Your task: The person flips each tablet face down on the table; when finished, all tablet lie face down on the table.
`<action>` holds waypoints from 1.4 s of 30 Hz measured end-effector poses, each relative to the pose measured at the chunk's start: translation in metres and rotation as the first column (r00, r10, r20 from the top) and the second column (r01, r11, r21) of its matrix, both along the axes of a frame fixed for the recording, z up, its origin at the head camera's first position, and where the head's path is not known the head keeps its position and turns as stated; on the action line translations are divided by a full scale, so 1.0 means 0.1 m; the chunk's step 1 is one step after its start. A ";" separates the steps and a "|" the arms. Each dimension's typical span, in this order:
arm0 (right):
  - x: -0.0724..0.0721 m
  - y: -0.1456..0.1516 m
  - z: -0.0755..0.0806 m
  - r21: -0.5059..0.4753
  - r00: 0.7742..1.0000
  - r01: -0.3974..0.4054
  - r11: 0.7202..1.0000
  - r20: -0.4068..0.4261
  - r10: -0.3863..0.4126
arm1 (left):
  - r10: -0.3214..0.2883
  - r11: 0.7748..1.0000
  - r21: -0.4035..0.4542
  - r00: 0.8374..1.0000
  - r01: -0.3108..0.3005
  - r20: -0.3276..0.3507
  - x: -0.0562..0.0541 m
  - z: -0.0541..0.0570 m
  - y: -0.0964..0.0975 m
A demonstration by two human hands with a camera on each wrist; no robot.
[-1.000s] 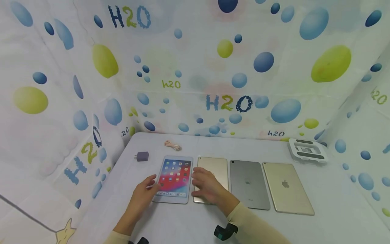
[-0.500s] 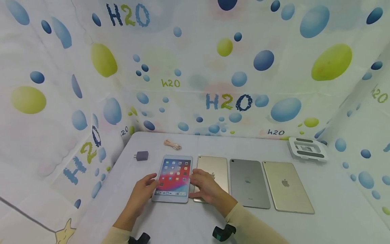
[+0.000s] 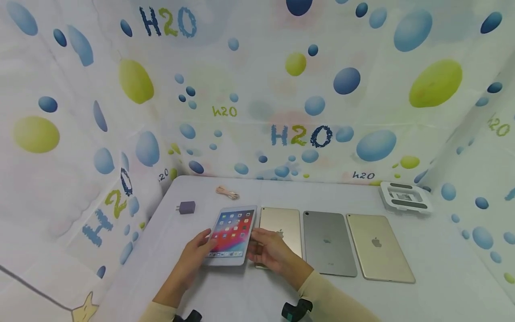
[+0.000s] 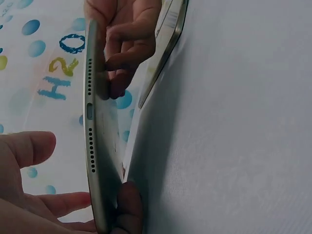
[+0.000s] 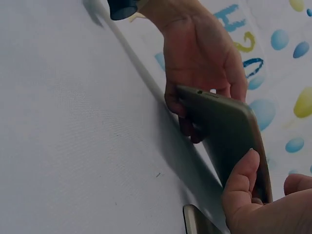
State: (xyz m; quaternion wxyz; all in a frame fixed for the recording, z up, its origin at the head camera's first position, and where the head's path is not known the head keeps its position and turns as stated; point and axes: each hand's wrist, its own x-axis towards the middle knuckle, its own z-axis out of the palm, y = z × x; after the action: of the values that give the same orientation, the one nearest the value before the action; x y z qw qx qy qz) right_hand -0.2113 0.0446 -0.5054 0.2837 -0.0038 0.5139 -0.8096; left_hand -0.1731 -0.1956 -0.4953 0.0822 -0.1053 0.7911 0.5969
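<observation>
A white-framed tablet (image 3: 231, 235) with a lit home screen is raised off the table and tilted, its right side higher. My left hand (image 3: 195, 252) holds its left edge, with a finger behind the back in the left wrist view. On the opposite edge, my right hand (image 3: 273, 255) grips it, fingers curled under the back. The lower edge with a charging port (image 4: 89, 111) and speaker holes faces the left wrist camera. Close to my right hand, a gold tablet (image 3: 287, 219) lies face down, partly covered by that hand.
Farther right lie a grey tablet (image 3: 330, 243) and another gold tablet (image 3: 380, 248), both backs up. Behind are a dark charger plug (image 3: 187, 207), a coiled pinkish cable (image 3: 227, 192) and a white plastic stand-like object (image 3: 405, 198). A bubble-print curtain (image 3: 257, 89) encloses the table.
The tablet lay flat a second ago; now its right side is lifted and it is tilted. My right hand moved left from over the gold tablet and took hold of its edge.
</observation>
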 end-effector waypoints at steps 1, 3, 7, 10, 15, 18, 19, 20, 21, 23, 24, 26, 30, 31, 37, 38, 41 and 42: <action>0.00 0.00 0.00 0.002 1.000 0.005 1.000 0.000 -0.005 | -0.008 1.000 -0.019 1.000 0.008 0.001 0.01 0.01 0.02; -0.01 0.00 0.01 0.002 1.000 0.010 1.000 0.007 -0.010 | -0.036 0.997 -0.064 0.999 0.036 0.001 0.02 0.02 0.07; -0.05 -0.03 0.06 -0.036 1.000 0.022 0.999 0.012 -0.021 | -0.105 0.988 -0.119 0.994 0.102 -0.016 0.06 0.04 0.15; -0.06 -0.08 0.13 -0.067 1.000 0.008 0.998 -0.022 -0.010 | -0.134 0.985 -0.115 0.990 0.128 -0.050 0.06 0.05 0.20; -0.04 -0.17 0.22 -0.068 0.998 0.006 0.998 -0.067 -0.011 | -0.136 0.989 -0.070 0.985 0.129 -0.103 0.04 0.06 0.28; -0.02 -0.22 0.25 -0.058 0.997 0.025 0.998 -0.071 -0.030 | -0.149 0.989 0.002 0.983 0.150 -0.110 0.05 0.04 0.29; -0.01 -0.23 0.25 -0.055 0.997 0.022 0.998 -0.078 -0.026 | -0.160 0.986 0.031 0.981 0.164 -0.107 0.05 0.04 0.30; -0.01 -0.23 0.25 -0.052 0.996 0.014 0.999 -0.091 -0.019 | -0.181 0.980 0.058 0.977 0.188 -0.114 0.06 0.04 0.29; 0.00 -0.24 0.24 -0.051 0.994 0.001 0.999 -0.107 -0.007 | -0.208 0.971 0.096 0.971 0.220 -0.121 0.06 0.04 0.29; 0.00 -0.26 0.25 -0.036 0.989 -0.019 0.999 -0.144 0.013 | -0.265 0.943 0.166 0.954 0.287 -0.143 0.07 0.06 0.29; 0.01 -0.27 0.25 -0.024 0.987 -0.025 0.999 -0.160 0.021 | -0.291 0.927 0.202 0.945 0.317 -0.150 0.08 0.07 0.29; 0.04 -0.29 0.26 0.005 0.981 -0.027 1.000 -0.192 0.028 | -0.338 0.889 0.265 0.925 0.374 -0.172 0.09 0.08 0.29; 0.08 -0.32 0.30 0.069 0.969 -0.006 0.998 -0.246 0.023 | -0.393 0.828 0.339 0.893 0.447 -0.219 0.09 0.09 0.29; 0.08 -0.32 0.30 0.083 0.965 -0.001 0.997 -0.262 0.023 | -0.405 0.815 0.347 0.884 0.464 -0.232 0.10 0.10 0.29; 0.08 -0.33 0.26 0.131 0.952 0.049 0.990 -0.305 -0.007 | -0.434 0.799 0.331 0.862 0.503 -0.261 0.12 0.22 0.32; 0.08 -0.32 0.24 0.139 0.953 0.065 0.988 -0.304 -0.020 | -0.427 0.806 0.327 0.868 0.493 -0.255 0.13 0.24 0.32; 0.07 -0.30 0.20 0.212 0.940 0.132 0.968 -0.337 -0.055 | -0.373 0.859 0.287 0.903 0.423 -0.215 0.15 0.28 0.31; 0.07 -0.29 0.19 0.241 0.933 0.158 0.958 -0.353 -0.065 | -0.346 0.881 0.265 0.917 0.391 -0.200 0.15 0.29 0.31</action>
State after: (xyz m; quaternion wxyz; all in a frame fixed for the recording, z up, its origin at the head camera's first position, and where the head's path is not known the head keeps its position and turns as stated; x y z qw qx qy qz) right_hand -0.2046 0.0159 -0.4867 0.1413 -0.0767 0.6584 -0.7353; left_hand -0.1579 -0.1647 -0.4658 0.1508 0.1053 0.7006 0.6894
